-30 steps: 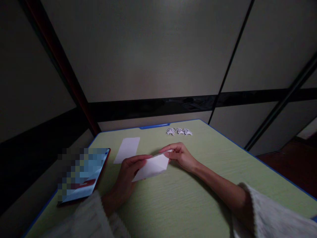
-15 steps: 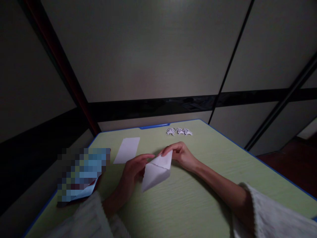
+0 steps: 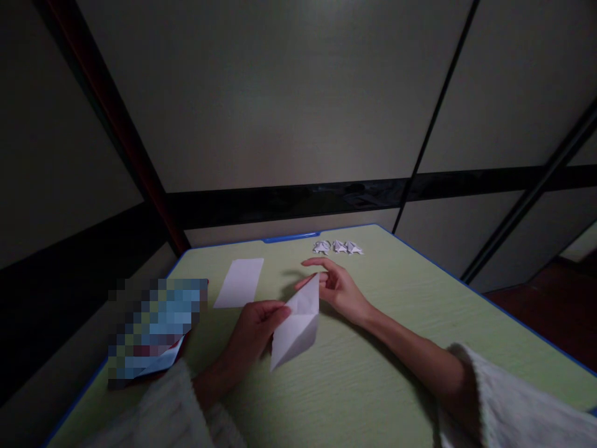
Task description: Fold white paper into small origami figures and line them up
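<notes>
A folded sheet of white paper (image 3: 297, 336) is held tilted above the table, with creases and a pointed upper corner. My left hand (image 3: 256, 323) pinches its left edge between thumb and fingers. Beside the upper right corner is my right hand (image 3: 342, 292), its index finger stretched out and apart from the paper. The other right fingers are partly hidden behind that corner, so whether they touch it is unclear.
Three small folded paper figures (image 3: 339, 247) sit in a row at the table's (image 3: 401, 386) far side. A flat white sheet (image 3: 240, 283) lies left of centre. Further left is a blurred blue, dark-edged item (image 3: 163, 330). Cabinet panels (image 3: 289, 112) stand behind the blue-edged table.
My right index finger has lifted off the paper. My left thumb now presses on its left edge, and the paper has turned and dipped slightly.
</notes>
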Demonstrator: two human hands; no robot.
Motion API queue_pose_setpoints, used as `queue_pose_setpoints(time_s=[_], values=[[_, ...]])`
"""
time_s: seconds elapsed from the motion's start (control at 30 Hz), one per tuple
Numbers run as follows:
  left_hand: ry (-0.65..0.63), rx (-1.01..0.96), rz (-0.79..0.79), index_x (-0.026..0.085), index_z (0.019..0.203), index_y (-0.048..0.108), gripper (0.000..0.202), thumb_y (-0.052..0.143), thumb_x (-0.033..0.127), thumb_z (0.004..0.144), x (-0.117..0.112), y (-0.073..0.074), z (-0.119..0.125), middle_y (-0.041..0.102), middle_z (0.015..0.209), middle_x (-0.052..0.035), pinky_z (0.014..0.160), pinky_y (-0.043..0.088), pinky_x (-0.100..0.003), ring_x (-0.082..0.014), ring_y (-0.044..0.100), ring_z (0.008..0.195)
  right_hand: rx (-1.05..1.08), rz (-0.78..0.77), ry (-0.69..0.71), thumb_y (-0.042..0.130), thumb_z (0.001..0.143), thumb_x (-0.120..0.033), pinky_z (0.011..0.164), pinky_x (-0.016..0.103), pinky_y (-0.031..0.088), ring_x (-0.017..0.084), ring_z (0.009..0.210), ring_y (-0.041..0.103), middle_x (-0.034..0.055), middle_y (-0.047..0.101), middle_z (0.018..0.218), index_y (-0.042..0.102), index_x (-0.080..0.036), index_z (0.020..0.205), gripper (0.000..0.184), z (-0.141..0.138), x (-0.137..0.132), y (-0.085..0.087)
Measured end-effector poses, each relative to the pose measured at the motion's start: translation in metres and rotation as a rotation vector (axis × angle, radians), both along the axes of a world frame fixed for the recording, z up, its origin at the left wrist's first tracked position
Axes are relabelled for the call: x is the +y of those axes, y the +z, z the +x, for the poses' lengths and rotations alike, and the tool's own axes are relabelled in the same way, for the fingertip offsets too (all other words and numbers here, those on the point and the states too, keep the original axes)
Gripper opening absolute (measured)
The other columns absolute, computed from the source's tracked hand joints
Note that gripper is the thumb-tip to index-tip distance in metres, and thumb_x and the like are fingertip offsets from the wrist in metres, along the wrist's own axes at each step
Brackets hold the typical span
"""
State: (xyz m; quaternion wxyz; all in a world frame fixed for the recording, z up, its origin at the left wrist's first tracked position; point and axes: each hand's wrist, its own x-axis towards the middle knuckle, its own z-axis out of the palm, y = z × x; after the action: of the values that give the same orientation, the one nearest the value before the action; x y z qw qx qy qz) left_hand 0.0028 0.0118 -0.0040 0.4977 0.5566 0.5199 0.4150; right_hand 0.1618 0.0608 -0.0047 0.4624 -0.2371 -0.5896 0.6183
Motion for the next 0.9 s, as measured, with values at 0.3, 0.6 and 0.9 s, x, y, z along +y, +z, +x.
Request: queue_pose_setpoints(time_s=[0.3, 0.6, 0.9], values=[[0.158, 0.080, 0.010, 0.012, 0.058, 0.058, 0.022, 0.051, 0.033, 0.062, 0.000, 0.001, -0.002, 0.038, 0.031, 0.0087, 0.027, 0.021, -0.016, -0.0050, 0.032, 0.026, 0.063, -0.001, -0.161, 0.059, 0.064, -0.025, 0.053, 0.021, 0.040, 0.008, 0.056, 0.051, 0.0046, 0.062, 0.080, 0.045, -0.015, 0.061, 0.017, -0.009, -0.005, 0.001], [0.137, 0.060, 0.043, 0.010, 0.068, 0.063, 0.024, 0.052, 0.031, 0.064, -0.002, 0.002, -0.002, 0.044, 0.034, 0.0072, 0.027, 0.022, -0.016, -0.0044, 0.033, 0.026, -0.103, -0.044, -0.051, 0.064, 0.058, -0.027, 0.057, 0.023, 0.038, 0.009, 0.058, 0.050, 0.0012, 0.060, 0.067, 0.063, -0.012, 0.070, 0.019, -0.012, -0.011, -0.001], [0.051, 0.016, 0.004, 0.011, 0.066, 0.062, 0.018, 0.057, 0.026, 0.059, -0.003, 0.001, 0.001, 0.049, 0.038, 0.0058, 0.028, 0.023, -0.016, -0.0035, 0.033, 0.027, -0.149, -0.114, -0.157, 0.065, 0.055, -0.028, 0.046, 0.020, 0.035, 0.007, 0.048, 0.047, 0.0009, 0.058, 0.056, 0.060, -0.009, 0.060, 0.020, -0.012, -0.011, -0.002]])
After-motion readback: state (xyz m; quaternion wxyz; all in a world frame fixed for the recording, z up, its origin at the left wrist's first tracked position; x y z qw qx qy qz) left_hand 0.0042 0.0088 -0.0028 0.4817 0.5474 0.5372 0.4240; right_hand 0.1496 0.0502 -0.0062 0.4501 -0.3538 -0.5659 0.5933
